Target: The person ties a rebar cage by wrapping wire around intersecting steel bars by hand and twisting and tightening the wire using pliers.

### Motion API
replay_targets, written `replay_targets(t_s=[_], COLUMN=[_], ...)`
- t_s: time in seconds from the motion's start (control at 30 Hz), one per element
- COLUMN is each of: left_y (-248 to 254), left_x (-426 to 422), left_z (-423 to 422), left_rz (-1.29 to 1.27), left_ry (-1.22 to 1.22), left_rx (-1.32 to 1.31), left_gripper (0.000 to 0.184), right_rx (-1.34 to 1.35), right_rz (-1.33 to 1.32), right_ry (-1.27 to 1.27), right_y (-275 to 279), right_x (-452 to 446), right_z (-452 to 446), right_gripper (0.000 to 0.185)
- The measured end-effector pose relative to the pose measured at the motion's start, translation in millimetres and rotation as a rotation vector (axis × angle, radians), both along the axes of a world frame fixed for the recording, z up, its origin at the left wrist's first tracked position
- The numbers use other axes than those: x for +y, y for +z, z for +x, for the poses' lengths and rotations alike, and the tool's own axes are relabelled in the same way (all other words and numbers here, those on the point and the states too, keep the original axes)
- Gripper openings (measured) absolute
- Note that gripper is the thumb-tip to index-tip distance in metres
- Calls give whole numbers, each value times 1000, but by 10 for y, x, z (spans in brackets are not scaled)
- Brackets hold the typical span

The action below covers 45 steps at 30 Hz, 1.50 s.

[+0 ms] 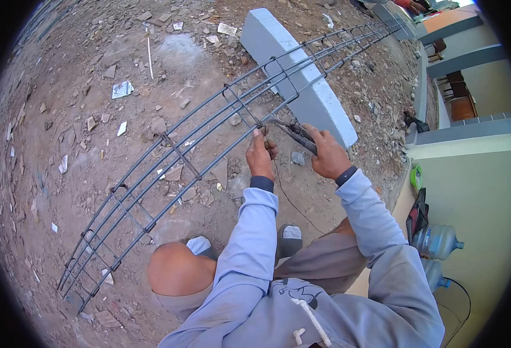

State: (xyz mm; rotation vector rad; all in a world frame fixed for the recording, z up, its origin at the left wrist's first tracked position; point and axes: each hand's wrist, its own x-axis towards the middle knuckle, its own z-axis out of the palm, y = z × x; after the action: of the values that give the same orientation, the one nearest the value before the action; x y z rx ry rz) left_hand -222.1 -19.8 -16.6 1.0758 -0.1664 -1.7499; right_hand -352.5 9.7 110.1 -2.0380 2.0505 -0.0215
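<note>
A long rebar cage (202, 130), with long bars joined by square stirrups, runs diagonally across the view. My right hand (329, 153) is closed around the dark handles of a pair of pincers (297, 134), whose jaws reach the near bar at a stirrup corner. Right beside those jaws, my left hand (260, 153) is closed in a pinch on a thin tie wire (290, 200). The wire trails down from the hand toward my knee. My fingers hide the wire's upper end, and I cannot make out exactly what the jaws grip.
A pale grey block (313, 87) lies under the cage, propping it above rubble-strewn dirt (116, 191). Another grey support (395, 23) stands at the far end. Along the building on the right are large water bottles (438, 242), a dark bag (419, 211) and a green bowl (416, 177).
</note>
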Motion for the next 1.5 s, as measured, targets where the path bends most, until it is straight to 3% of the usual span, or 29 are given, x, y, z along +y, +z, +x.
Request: replay_targets(t_s=[0.23, 0.5, 0.7, 0.8, 0.93, 1.03, 1.07, 1.13, 1.17, 1.27, 1.33, 1.37, 1.4, 1.5], left_y=[-58, -69, -69, -114, -83, 18, 25, 121, 122, 32, -57, -67, -17, 92], left_x=[15, 24, 34, 36, 26, 15, 14, 21, 18, 9, -24, -26, -29, -66], left_z=[-16, -37, -33, -25, -50, -197, -269, -279, -271, -308, -390, -418, -429, -491], left_rz=[4, 27, 26, -2, -48, -66, -60, -25, -40, -78, -122, -101, -81, -10], left_ry=[-31, -3, -2, 2, -9, -70, -82, -142, -149, -136, -66, -48, -27, 44], left_rx=[-6, 6, 26, 21, 101, 334, 452, 715, 727, 814, 943, 885, 829, 674], left_gripper=[42, 42, 45, 46, 47, 46, 46, 40, 36, 27, 24, 24, 24, 23], right_rx=[325, 451, 535, 594, 244, -571, -782, -910, -978, -761, -151, 149, 108, 331], right_rz=[-183, -219, -54, -31, 352, 912, 992, 1019, 1034, 1038, 734, 564, 365, -42], right_ry=[155, 257, 167, 257, 199, -277, -359, -414, -447, -417, -101, 55, 44, 60], right_y=[75, 104, 56, -24, -138, -109, -271, -309, -332, -319, -195, -108, -20, -30], right_x=[-99, -185, -194, -181, -268, -344, -326, -274, -234, -297, -242, -187, -17, 489], right_z=[149, 98, 122, 97, -17, -62, -182, -184, -189, -236, -151, -99, -35, 127], right_gripper=[73, 73, 46, 32, 19, 24, 33, 36, 38, 46, 51, 53, 63, 68])
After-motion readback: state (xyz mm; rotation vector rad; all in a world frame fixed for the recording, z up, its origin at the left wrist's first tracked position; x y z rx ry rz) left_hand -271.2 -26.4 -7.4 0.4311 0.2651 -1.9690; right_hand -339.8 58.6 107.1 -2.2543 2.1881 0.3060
